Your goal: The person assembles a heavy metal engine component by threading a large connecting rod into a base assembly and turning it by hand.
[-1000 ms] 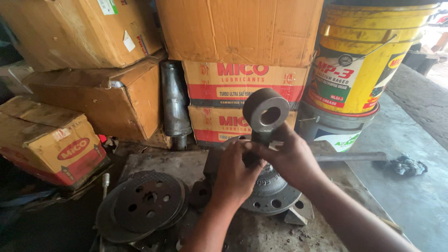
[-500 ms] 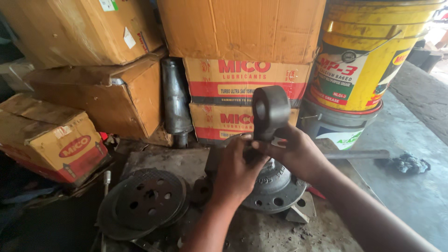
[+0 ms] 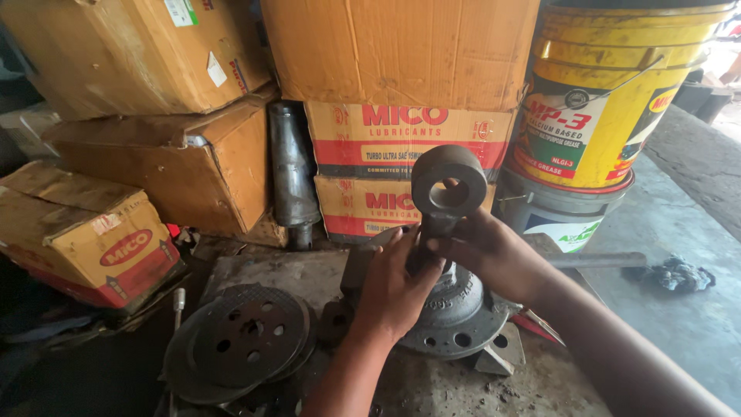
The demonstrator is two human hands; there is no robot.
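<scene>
Hands first: your left hand (image 3: pixel 394 289) and right hand (image 3: pixel 494 255) both wrap the shank of a dark steel forging with a ring eye (image 3: pixel 449 185), fingers closed tight on it just below the ring. You are holding it upright, the eye standing clear above your knuckles, while its lower end, hidden behind your palms, seems to go down into the round grey flanged hub (image 3: pixel 455 316) that sits near the middle of the grimy bench (image 3: pixel 432 386). From how things lie, you look to be seating or working the forging in the hub; whether it is fully home I cannot tell, since your hands cover the joint. A next move would call for keeping the shank square to the hub and your grip even on both sides, because a tilted shank could bind. Toward the bench's left front lies a stack of dark perforated discs (image 3: pixel 243 340), well apart from your hands. Along the back edge stand stacked cardboard cartons (image 3: pixel 386 147) and a dark metal cylinder (image 3: pixel 292 166) between them. At the back right a yellow pail (image 3: pixel 610 100) sits on a grey one, and a steel bar (image 3: pixel 602 260) and a crumpled rag (image 3: pixel 671 272) lie beyond your right wrist.
</scene>
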